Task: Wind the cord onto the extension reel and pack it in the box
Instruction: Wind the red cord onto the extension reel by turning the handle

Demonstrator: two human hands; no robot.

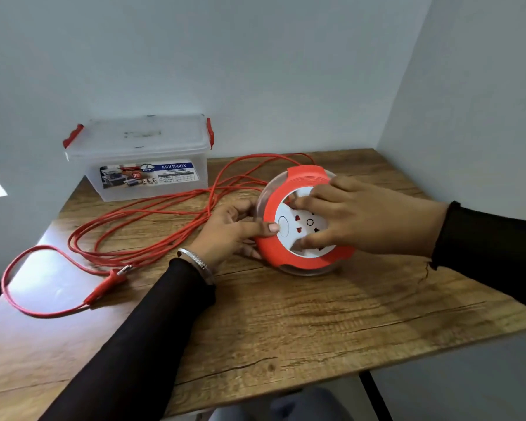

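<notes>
A round red extension reel [298, 259] with a white socket face stands tilted on the wooden table [286, 323]. My left hand [231, 229] grips its left rim, thumb on the red ring. My right hand [353, 217] lies over the white socket face with fingers and thumb curled onto it. The red cord [152, 214] lies in loose loops to the left, unwound, and ends in a red plug [110, 281] near the left edge. A clear plastic box [143, 159] with red latches and its lid on stands at the back left.
White walls close in the table at the back and right. The cord's last loop hangs over the table's left edge. The front half of the table is bare wood. A dark table leg shows below the front edge.
</notes>
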